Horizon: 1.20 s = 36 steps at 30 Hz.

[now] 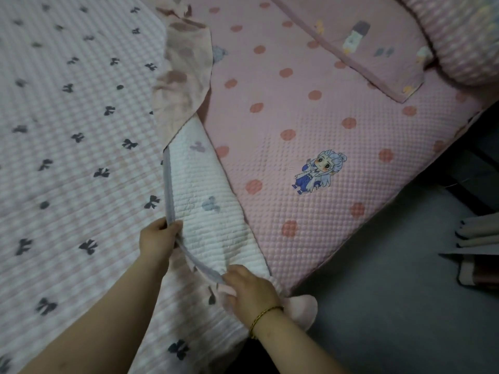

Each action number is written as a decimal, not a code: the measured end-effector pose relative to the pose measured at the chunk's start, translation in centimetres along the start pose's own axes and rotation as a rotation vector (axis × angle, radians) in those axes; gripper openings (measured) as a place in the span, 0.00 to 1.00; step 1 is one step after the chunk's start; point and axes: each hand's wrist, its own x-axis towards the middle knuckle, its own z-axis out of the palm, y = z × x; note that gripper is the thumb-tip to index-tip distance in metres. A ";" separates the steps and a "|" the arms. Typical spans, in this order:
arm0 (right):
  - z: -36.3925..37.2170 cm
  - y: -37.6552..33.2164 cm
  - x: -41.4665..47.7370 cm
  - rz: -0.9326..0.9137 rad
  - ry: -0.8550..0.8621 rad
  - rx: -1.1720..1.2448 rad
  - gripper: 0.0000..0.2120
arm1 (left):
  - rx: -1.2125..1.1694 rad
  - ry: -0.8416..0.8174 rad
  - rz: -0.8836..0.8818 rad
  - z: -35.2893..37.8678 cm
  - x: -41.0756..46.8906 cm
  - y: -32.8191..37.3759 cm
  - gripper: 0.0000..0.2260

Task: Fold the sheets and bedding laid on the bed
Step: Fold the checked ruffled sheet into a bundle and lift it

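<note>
Edges first: bow quilt [67, 130] covers the left half of the bed. Its right edge is turned back, so a long white flap [205, 190] lies underside-up. Grey binding [168, 190] runs along the flap's left side and sags in a curve between the two hands. Bed edge runs diagonally from bottom centre up to the right. Beyond it is grey floor [391, 306], open room, with stacked flat items [478, 238] at far right, cannot tell what they are. Right half of the bed shows pink dotted sheet [310, 117], with a trimmed pink cover [364, 49] and a checked pillow [464, 44] at the top right.

Materials: quilt is a puffy pale pink and white check with dark bow print. Underside is white, ribbed in rows, bows showing through faintly. Thin pink cloth [181, 76], limp and wrinkled, lies along the quilt's edge above the flap. Dotted sheet is embossed in small bumps and carries a cartoon figure print [316, 171].

Grips: left hand [159, 238] pinches the binding between thumb and fingers, narrow grip. Right hand [248, 290], gold bracelet [266, 314] at the wrist, curls round the binding at the quilt's corner near the bed edge. A wad of pale pink fabric [302, 309] bulges out beside it over the edge
</note>
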 end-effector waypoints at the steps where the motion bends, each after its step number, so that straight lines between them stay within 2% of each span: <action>1: 0.2 -1.0 -0.2 0.010 -0.067 0.028 0.27 | -0.004 0.025 -0.008 -1.4 -0.1 -0.3 0.11; 3: 0.8 -3.7 -0.7 -0.014 -0.164 0.142 0.13 | -0.030 0.093 -0.012 -5.0 -1.0 -1.0 0.11; 4: 1.1 -4.9 -0.9 -0.031 -0.201 0.154 0.10 | -0.043 0.122 -0.015 -6.5 -1.4 -1.3 0.12; 6: 1.5 -7.5 -1.0 -0.154 -0.197 0.056 0.13 | -0.088 0.203 -0.019 -9.7 -2.8 -2.0 0.14; 7: 1.5 -8.4 -1.2 -0.179 -0.277 0.004 0.15 | -0.104 0.231 -0.019 -11.0 -3.4 -2.3 0.14; 9: 1.2 -10.5 -1.4 -0.192 -0.354 -0.022 0.17 | -0.141 0.277 -0.016 -13.4 -4.5 -3.1 0.14; 15: 3.1 -18.3 -2.6 -0.277 -0.416 -0.099 0.17 | -0.201 0.363 -0.033 -21.9 -6.9 -6.0 0.12; 18: 5.9 -23.2 -2.6 -0.307 -0.433 -0.150 0.17 | -0.152 0.396 -0.011 -27.7 -7.2 -8.2 0.11; 21: 10.0 -28.5 -2.3 -0.312 -0.432 -0.175 0.16 | -0.117 0.419 0.004 -34.0 -6.9 -10.5 0.10; 25: 15.2 -35.0 -1.8 -0.279 -0.558 -0.230 0.15 | -0.089 0.445 -0.025 -41.5 -5.8 -14.7 0.10; 30: 19.0 -37.5 -1.7 -0.137 -0.594 -0.220 0.15 | -0.066 0.314 -0.104 -44.0 -3.7 -18.6 0.09; 32: 18.9 -37.3 -1.7 -0.061 -0.614 -0.162 0.21 | -0.048 0.248 -0.113 -43.1 -3.2 -19.4 0.07; 34: 18.2 -36.7 -1.7 -0.001 -0.596 -0.119 0.41 | -0.018 0.189 -0.115 -42.0 -3.3 -19.6 0.09; 35: 17.8 -36.3 -1.8 0.046 -0.579 -0.099 0.48 | -0.008 0.148 -0.115 -41.4 -3.5 -19.7 0.11; 36: 17.4 -35.6 -1.9 0.103 -0.534 -0.059 0.45 | 0.001 0.100 -0.113 -40.7 -3.7 -19.7 0.12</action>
